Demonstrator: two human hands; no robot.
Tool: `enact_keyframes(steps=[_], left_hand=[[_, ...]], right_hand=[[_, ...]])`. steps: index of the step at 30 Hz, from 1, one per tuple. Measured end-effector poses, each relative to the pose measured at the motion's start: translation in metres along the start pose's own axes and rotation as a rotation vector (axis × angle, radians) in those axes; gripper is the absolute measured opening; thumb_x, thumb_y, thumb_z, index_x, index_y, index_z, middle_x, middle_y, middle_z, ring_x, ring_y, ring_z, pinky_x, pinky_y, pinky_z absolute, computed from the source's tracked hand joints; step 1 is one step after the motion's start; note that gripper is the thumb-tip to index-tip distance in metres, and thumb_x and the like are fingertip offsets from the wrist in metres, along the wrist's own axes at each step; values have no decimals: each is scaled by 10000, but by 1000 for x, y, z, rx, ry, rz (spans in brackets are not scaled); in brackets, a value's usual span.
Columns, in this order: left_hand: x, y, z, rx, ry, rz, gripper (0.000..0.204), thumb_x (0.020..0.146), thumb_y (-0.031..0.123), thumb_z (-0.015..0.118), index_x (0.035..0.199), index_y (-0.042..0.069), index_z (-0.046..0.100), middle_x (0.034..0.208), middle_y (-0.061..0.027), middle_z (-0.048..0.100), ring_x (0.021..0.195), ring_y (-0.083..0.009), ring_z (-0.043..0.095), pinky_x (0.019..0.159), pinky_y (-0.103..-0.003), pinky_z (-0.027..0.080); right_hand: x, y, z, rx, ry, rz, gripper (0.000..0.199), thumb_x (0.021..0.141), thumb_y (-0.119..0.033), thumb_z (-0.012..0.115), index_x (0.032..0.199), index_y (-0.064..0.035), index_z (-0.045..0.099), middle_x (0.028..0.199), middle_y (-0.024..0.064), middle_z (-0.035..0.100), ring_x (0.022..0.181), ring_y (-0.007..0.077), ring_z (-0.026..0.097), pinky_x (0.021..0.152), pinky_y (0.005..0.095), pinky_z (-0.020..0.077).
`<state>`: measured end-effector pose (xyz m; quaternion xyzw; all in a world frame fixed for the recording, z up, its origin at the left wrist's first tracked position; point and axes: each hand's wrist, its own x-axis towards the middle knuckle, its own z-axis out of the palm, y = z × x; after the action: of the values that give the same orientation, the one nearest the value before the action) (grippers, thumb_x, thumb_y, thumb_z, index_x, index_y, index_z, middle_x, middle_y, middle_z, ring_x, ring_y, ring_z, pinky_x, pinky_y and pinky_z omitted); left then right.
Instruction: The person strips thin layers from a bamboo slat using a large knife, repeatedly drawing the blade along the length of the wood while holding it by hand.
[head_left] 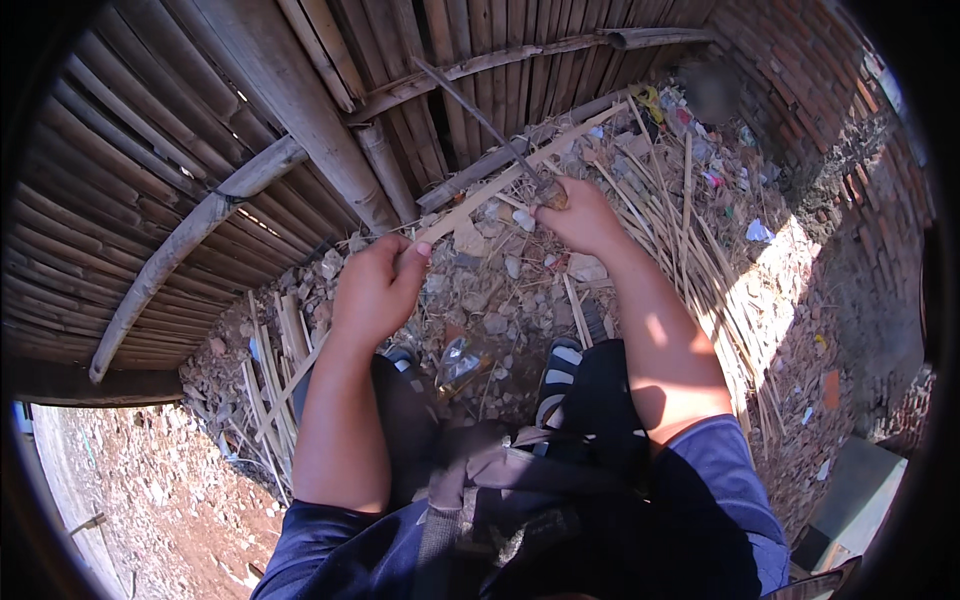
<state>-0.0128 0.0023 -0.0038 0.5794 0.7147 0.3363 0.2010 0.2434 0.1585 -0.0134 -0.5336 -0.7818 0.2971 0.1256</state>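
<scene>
Two hands were on the job: left hand had its fingers curled tight round the near end of a pale bamboo strip, right hand was fisted on the wooden handle of a long knife. Strip ran up and to the right from the left hand, across the rubble, passing under or by the knife near the right hand; blade angled up-left toward the bamboo wall.

Handling, as a judgement: strip looked thin, light, dry, springy along its length and easy to split with the grain. Edges probably sharp and splintery. Best held near the end, thumb on the flat face, clear of the blade line.

Hard to make out: exactly where blade met strip, hidden by the right fist. Blade tip faded against the dark slats. Far end of the strip got lost among loose bamboo offcuts. A clear plastic bottle sat between the sandalled feet, partly blurred. Brick wall bent at the rim.
</scene>
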Motion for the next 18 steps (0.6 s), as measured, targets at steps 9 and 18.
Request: enact_keyframes(steps=[9, 18], left_hand=[[-1, -3, 4, 17, -28, -24, 366, 917, 361, 757, 1013, 10, 719, 706, -168, 681, 671, -322, 699, 662, -430, 530], [0, 5, -1, 4, -102, -75, 429, 884, 397, 790, 1026, 0, 710, 716, -160, 688, 675, -322, 698, 676, -427, 538]], right_hand=[[-16, -28, 8, 82, -54, 2, 440, 840, -300, 769, 1191, -42, 708, 984, 210, 744, 971, 394, 719, 871, 472, 559], [-3, -2, 2, 63, 0, -20, 482, 814, -339, 776, 1202, -57, 726, 1014, 235, 737, 971, 410, 709, 871, 462, 556]])
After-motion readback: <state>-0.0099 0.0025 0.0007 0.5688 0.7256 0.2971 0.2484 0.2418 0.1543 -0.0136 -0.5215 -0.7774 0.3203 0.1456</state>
